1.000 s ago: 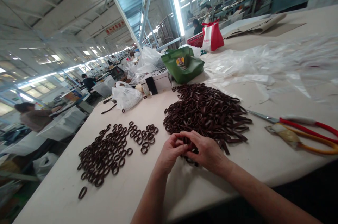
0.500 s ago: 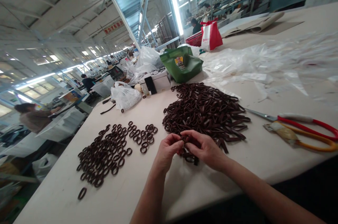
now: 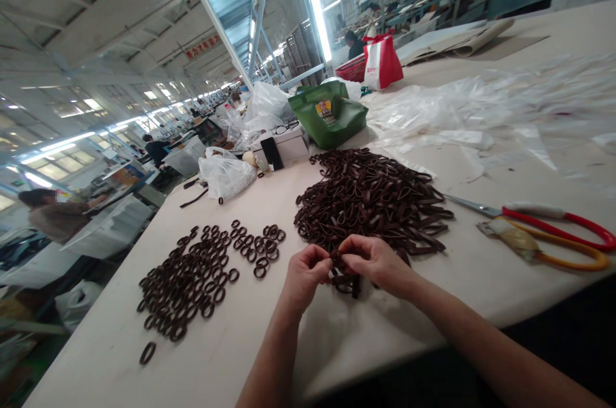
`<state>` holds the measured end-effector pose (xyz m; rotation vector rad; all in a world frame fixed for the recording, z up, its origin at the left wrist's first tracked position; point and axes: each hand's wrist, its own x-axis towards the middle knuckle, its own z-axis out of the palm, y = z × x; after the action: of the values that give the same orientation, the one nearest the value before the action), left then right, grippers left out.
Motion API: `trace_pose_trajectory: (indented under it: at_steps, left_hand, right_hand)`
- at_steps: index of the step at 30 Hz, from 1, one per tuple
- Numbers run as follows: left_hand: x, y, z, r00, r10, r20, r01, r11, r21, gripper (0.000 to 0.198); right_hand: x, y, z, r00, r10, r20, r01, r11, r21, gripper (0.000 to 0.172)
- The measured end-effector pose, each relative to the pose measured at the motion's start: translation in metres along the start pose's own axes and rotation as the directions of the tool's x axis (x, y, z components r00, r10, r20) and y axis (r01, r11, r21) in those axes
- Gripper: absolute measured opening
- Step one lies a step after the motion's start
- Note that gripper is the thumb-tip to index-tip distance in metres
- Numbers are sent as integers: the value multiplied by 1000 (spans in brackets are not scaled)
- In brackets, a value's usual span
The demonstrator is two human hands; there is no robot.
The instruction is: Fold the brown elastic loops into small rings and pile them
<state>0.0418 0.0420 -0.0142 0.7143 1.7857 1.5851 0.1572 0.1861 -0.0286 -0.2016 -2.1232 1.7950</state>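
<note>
In the head view, my left hand and my right hand meet fingertip to fingertip at the near edge of a heap of flattened dark brown strap loops. Both pinch a small dark brown loop, largely covered by the fingers. A few more loops lie on the table just below the hands. To the left, a spread of small round dark brown rings covers part of the table, one ring lying apart at the front.
Scissors with red and orange handles lie right of the heap. Behind it stand a green bag, a phone against a white box, and a white plastic bag. Clear plastic sheets cover the back right. A person sits far left.
The right hand's fingers have shifted slightly and curl closer around the small loop. Both hands stay at the same spot by the heap; the view has moved a little.
</note>
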Motion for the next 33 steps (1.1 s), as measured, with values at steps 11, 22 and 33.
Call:
trace_pose_trajectory:
  at_steps: [11,22,33]
  left_hand:
    - [2,-6,9,995,68,-72,-68,998,0,29]
    - [-6,-16,19,926,334,-174,-198,826,528,14]
    - [-3,-14,22,893,413,-181,-200,723,661,10]
  right_hand:
    - [-1,1,5,936,-351,-18,333,903,-270,7]
    - [-3,9,18,898,-352,-264,143,801,-582,8]
    - [-2,6,16,898,-327,-296,77,776,-626,22]
